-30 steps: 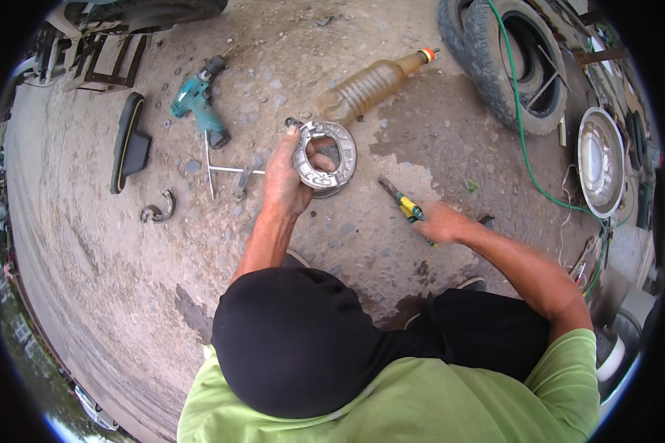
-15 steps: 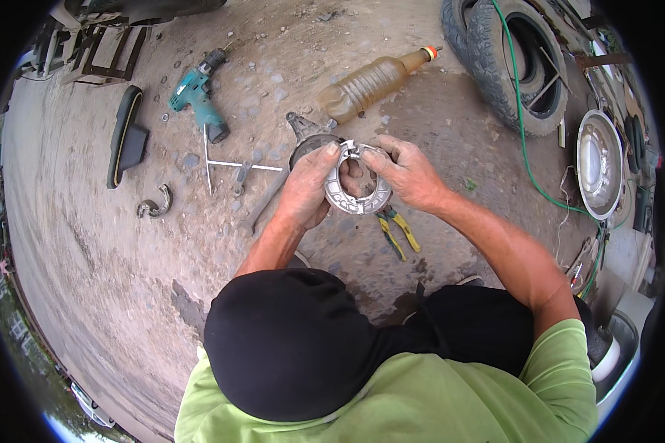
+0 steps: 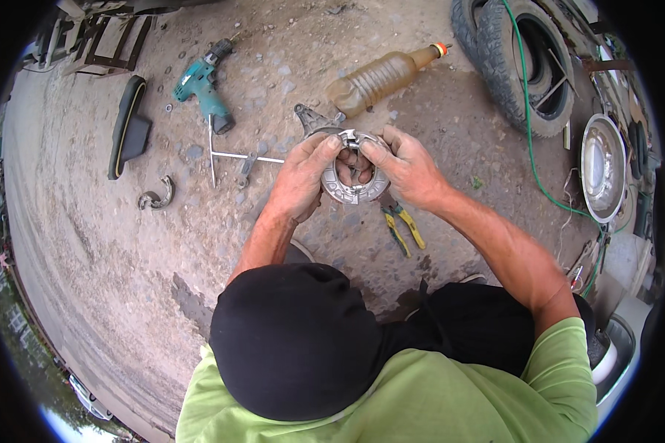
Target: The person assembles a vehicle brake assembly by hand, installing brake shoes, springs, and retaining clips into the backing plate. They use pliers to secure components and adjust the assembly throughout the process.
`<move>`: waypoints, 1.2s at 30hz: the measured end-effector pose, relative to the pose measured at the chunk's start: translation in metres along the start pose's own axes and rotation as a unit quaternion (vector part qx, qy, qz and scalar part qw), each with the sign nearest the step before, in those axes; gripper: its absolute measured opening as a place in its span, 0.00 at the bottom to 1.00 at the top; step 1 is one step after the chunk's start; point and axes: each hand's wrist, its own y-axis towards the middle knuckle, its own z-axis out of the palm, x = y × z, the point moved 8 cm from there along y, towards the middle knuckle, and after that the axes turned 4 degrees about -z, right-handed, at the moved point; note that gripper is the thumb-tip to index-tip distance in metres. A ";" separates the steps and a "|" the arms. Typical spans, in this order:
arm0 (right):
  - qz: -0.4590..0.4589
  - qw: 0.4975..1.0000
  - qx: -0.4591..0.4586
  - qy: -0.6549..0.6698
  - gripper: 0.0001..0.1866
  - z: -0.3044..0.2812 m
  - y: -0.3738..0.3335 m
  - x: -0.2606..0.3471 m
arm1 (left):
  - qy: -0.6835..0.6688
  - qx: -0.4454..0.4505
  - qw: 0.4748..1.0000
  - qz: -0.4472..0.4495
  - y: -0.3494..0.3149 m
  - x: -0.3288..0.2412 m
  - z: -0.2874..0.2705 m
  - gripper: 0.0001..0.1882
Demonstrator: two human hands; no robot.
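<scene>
A ring made of two silvery brake shoes (image 3: 356,195) is held out over the dirt ground between my hands. My left hand (image 3: 301,171) is closed on its left side, thumb near the joint at the top. My right hand (image 3: 412,171) grips the right side, with its thumb pressing by the same joint; curled fingers show through the middle. Just beyond the shoes lies a dirty metal brake plate (image 3: 312,120) with an arm, partly covered by the hands. Yellow-handled pliers (image 3: 404,230) rest on the ground below my right hand.
On the ground to the left are a teal cordless drill (image 3: 198,83), a T-handled wrench (image 3: 245,156), a loose curved brake shoe (image 3: 157,196) and a black padded piece (image 3: 127,133). Ahead lies a brown plastic bottle (image 3: 377,80). Tyres (image 3: 499,63), a green hose (image 3: 529,122) and a metal dish (image 3: 603,168) line the right.
My hands and the brake shoes have moved slightly up in the view. Both hands keep their grip, and more fingers show inside the ring. The ground objects have shifted slightly with the view.
</scene>
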 end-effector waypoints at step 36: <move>0.110 0.986 0.118 -0.049 0.16 0.058 -0.002 -0.073 | 0.313 -0.161 0.936 0.018 -0.044 0.053 -0.051 0.21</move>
